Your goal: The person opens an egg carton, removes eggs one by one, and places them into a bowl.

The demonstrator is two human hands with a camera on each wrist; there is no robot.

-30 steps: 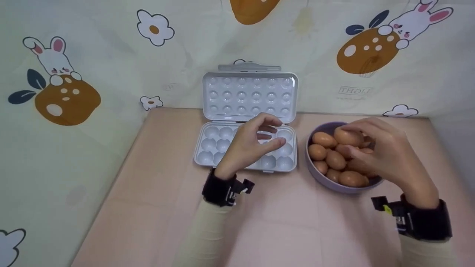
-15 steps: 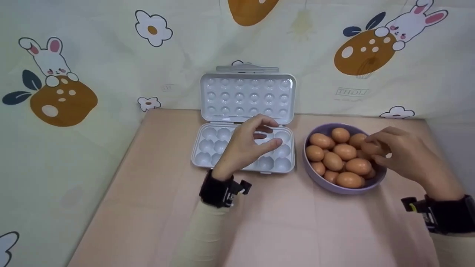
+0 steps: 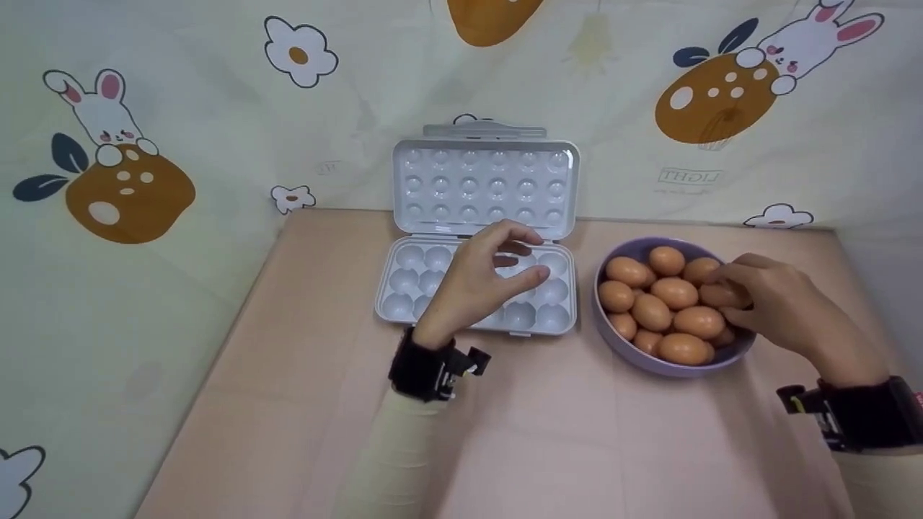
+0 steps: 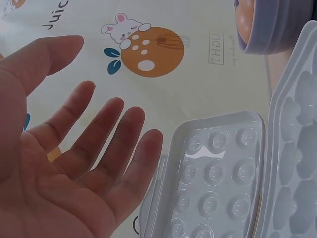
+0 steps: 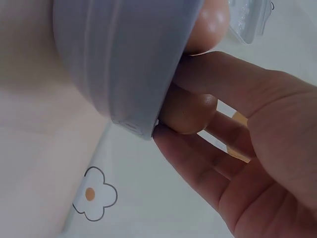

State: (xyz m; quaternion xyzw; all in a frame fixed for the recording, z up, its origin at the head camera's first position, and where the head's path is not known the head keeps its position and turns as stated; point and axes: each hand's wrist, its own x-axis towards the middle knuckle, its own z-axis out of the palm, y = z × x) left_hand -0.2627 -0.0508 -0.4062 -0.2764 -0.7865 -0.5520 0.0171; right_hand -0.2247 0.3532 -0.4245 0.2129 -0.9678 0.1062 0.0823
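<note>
My right hand pinches a brown egg between thumb and fingers at the right side of the purple bowl. Seen from the right wrist, this egg sits at the bowl's rim, with the thumb on one side and fingers on the other. Several more brown eggs fill the bowl. My left hand hovers over the light grey egg box, its fingers loosely bent and holding nothing. The box lies open, its lid raised behind it. The left hand and forearm hide some of the cups.
A pale cloth wall printed with rabbits and flowers stands right behind the box lid. The pink tabletop stretches in front of the box and the bowl, which stand side by side with a narrow gap.
With an egg in its fingers, my right hand has moved from over the middle of the bowl to its right side, then slightly lower. My left hand has stayed nearly still.
</note>
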